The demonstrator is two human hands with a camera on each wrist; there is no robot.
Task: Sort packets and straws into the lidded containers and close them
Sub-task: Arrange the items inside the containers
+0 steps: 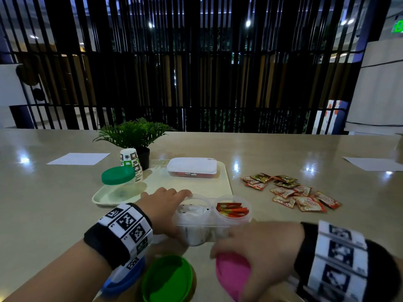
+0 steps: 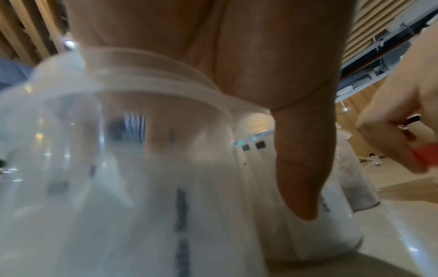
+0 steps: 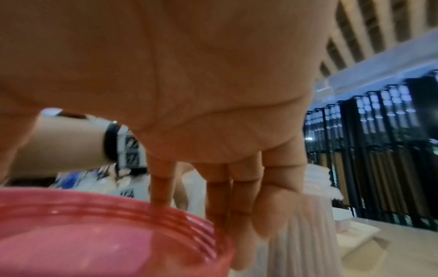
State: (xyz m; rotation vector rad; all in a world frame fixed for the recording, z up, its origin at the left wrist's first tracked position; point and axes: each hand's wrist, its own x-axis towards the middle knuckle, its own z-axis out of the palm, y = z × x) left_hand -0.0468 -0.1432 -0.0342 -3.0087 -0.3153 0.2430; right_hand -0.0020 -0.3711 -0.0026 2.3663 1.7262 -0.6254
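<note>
Two clear round tubs stand side by side in front of me. The left tub (image 1: 192, 216) holds white wrapped items, and my left hand (image 1: 170, 205) grips it, fingers over the rim and thumb (image 2: 303, 168) on its wall (image 2: 142, 178). The right tub (image 1: 233, 211) holds red packets. My right hand (image 1: 253, 245) grips a pink lid (image 1: 232, 277) just before the tubs, with its fingers (image 3: 222, 202) curled over the lid's threaded rim (image 3: 99, 230). A loose pile of red and green packets (image 1: 292, 192) lies on the table to the right.
A green lid (image 1: 168, 277) and a blue lid (image 1: 122, 284) lie near the table's front edge. The cream tray (image 1: 224, 182) carries a green-lidded jar (image 1: 117, 177) and a shut white box (image 1: 192, 166). Stacked paper cups (image 1: 130, 162) and a potted plant (image 1: 135, 134) stand behind.
</note>
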